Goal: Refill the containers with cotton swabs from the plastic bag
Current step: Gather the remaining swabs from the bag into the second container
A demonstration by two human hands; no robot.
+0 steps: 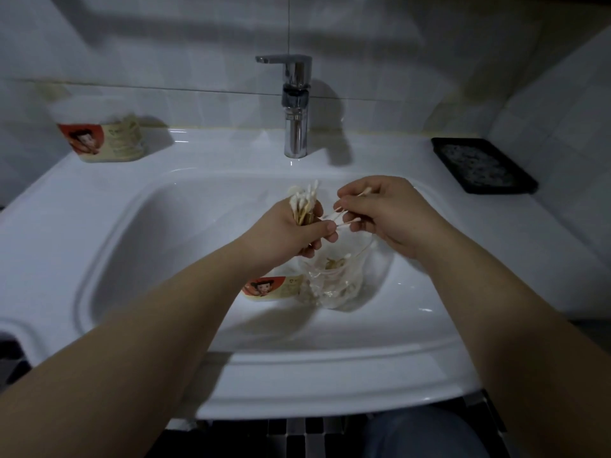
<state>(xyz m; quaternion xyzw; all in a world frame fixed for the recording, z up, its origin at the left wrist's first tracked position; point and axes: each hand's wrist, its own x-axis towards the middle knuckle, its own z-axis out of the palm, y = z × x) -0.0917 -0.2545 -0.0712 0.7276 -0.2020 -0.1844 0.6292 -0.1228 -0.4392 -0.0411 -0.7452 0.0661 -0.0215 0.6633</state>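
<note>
My left hand (291, 231) grips a bundle of cotton swabs (304, 201), their white tips pointing up, above the sink basin. My right hand (386, 211) pinches a few loose swabs (344, 221) close beside it. Below both hands, a clear plastic bag (334, 279) with swabs inside lies in the basin. A clear container (274, 287) with a red cartoon label sits next to the bag, partly hidden by my left wrist. A second labelled container (105, 133) stands on the sink ledge at the far left.
A chrome faucet (295, 104) rises at the back centre of the white sink (132, 259). A black tray (482, 165) lies on the ledge at the right. Tiled walls close in behind and to the right.
</note>
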